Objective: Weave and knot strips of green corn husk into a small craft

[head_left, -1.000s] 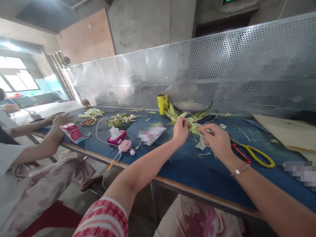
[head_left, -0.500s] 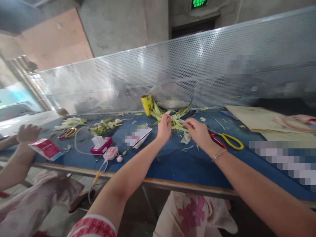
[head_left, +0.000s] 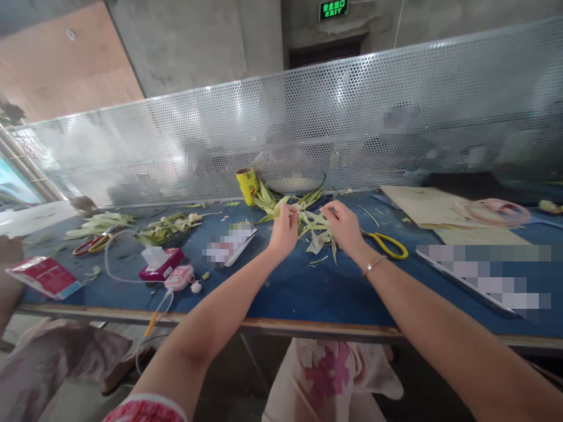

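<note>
Pinching pale green husk strips (head_left: 313, 223) at the left with the curled, bunched fingers of the left hand (head_left: 284, 230). Curling fingers of the right hand (head_left: 346, 227) close together at the strips' right side; cannot tell whether around anything. Running thin, limp and ragged, mainly left to right between both hands, with loose ends pointing near. Resting on the smooth blue surface (head_left: 308, 299), near a yellow hollow cylinder (head_left: 247, 189) at far left and left of a rounded yellow handle loop (head_left: 396, 241).

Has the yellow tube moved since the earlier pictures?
No. Against the metal screen, the yellow tube keeps its place beside the green leaves; only the view shifted.
</note>
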A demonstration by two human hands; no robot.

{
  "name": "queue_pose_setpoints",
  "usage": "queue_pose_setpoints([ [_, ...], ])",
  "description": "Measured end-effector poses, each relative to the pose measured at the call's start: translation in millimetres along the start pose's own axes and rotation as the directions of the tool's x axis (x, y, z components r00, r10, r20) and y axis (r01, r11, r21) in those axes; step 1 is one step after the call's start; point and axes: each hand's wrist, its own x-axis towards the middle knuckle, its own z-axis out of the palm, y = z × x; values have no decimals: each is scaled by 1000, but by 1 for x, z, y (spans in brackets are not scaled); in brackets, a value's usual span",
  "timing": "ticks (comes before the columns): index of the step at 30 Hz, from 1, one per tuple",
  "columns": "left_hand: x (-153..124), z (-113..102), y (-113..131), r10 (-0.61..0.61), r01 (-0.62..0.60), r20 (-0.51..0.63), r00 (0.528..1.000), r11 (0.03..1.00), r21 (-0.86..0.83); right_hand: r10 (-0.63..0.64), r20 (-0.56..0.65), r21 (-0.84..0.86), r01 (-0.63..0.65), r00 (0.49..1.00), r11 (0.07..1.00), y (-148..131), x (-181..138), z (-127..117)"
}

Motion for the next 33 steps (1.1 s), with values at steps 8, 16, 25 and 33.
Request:
queue_pose_setpoints([
  [8,-1,1,9,-68,65,-40,997,994,-83,102,-66,105,-95,993,990,-5,4,-11],
  [16,25,-16,-28,-251,224,-284,925,966,-126,-15,53,244,2,998,970,-22,-8,3],
  [25,16,-5,-17,-210,187,-101,972,961,-205,117,-110,234,-88,987,968,-1,7,-6],
  [33,9,-3,0,-137,117,-71,988,966,-231,247,-94,282,-212,965,936,11,13,-8],
])
